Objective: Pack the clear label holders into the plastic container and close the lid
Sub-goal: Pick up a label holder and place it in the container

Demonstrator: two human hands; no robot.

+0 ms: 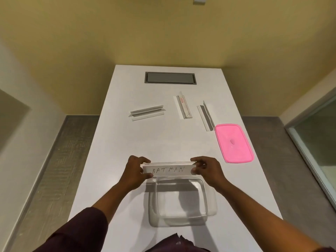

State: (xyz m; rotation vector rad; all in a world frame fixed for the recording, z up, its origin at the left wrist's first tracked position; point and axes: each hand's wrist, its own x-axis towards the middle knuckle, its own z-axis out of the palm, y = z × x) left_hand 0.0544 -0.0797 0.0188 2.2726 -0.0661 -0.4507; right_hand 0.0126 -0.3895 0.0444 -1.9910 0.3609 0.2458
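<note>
My left hand and right hand pinch the ends of a clear label holder reading "BATMAN", over the far rim of the open container; pink lid far right

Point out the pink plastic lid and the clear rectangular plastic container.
Pink plastic lid (pixel 234 143), head view, flat top beside its centre knob.
Clear rectangular plastic container (pixel 151 210), head view, left wall.

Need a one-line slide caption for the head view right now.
Both hands, left hand and right hand, hold the BATMAN label holder over the open container; pink lid lies aside.
</note>
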